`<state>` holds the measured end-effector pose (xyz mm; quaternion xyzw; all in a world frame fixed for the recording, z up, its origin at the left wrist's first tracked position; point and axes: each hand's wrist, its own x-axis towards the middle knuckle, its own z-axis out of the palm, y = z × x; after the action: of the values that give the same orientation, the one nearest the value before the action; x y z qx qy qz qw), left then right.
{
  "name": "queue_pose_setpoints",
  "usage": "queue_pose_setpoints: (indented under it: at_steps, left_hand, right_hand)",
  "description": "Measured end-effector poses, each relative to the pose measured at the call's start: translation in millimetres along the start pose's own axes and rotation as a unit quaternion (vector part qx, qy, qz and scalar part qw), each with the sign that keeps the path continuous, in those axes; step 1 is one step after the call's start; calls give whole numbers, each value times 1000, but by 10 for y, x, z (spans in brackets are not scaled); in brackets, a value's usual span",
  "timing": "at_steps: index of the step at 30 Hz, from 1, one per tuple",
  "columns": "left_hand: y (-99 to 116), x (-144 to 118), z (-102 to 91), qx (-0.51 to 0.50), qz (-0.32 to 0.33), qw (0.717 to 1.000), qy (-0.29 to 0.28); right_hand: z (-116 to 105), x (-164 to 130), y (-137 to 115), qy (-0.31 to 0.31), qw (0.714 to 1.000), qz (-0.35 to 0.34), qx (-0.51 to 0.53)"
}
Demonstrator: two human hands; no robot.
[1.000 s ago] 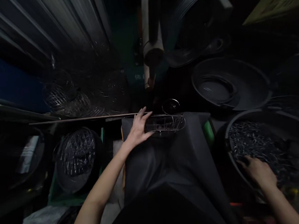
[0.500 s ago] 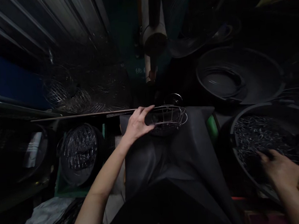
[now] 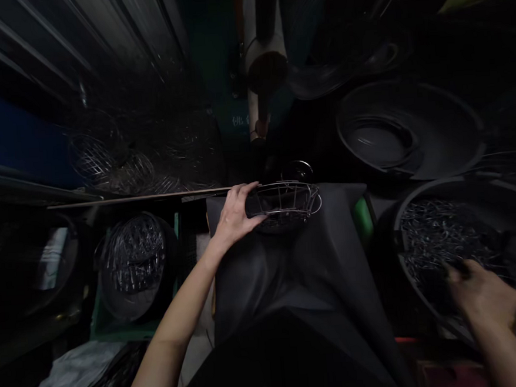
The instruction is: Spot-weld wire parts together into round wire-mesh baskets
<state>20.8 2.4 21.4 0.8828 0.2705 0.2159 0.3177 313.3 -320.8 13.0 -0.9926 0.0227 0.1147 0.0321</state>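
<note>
My left hand [image 3: 237, 214] grips the left end of a small wire basket [image 3: 285, 197], fingers along its upper rim and thumb along the lower one. The frame is of thin metal wires, with a round loop at its right end. It sits over the dark cloth [image 3: 315, 260] across my lap. At the right, my right hand [image 3: 486, 295] is down over a big round tub [image 3: 403, 218] heaped with small bent wire pieces [image 3: 446, 233]. Its fingers are curled, with something dark on the fingertips; blur hides what they hold.
Several long wire parts lie in a round bucket [image 3: 127, 309] in a green crate [image 3: 94, 323] at left. Behind a thin board edge [image 3: 152, 198] are more wire baskets [image 3: 96, 160]. A machine post [image 3: 266, 57] hangs ahead; another large basin [image 3: 448, 127] stands back right.
The view has shifted slightly. My left hand keeps its grip on the wire basket, and my right hand stays over the tub of wire pieces with little movement.
</note>
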Motion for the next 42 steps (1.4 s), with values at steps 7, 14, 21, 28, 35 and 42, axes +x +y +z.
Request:
queue_pose_setpoints:
  at_steps: [7, 14, 21, 28, 35, 42]
  left_hand:
    - [28, 1, 13, -23, -3, 1000, 7]
    - [174, 68, -92, 7, 11, 1000, 3]
    - [308, 165, -84, 140, 40, 988, 49]
    - [251, 208, -92, 160, 31, 982, 97]
    - [205, 272, -173, 177, 40, 978, 106]
    - [178, 355, -163, 168, 33, 978, 119]
  right_hand:
    - [-40, -726, -501, 25, 936, -220, 272]
    - [80, -1259, -1141, -117, 864, -305, 383]
    - [-215, -1618, -2072, -310, 734, -335, 503]
    - [40, -1669, -2343, -243, 727, -352, 537]
    - [79, -1641, -2463, -199, 738, -390, 513]
    - [178, -1648, -2544, -136, 738, -425, 506]
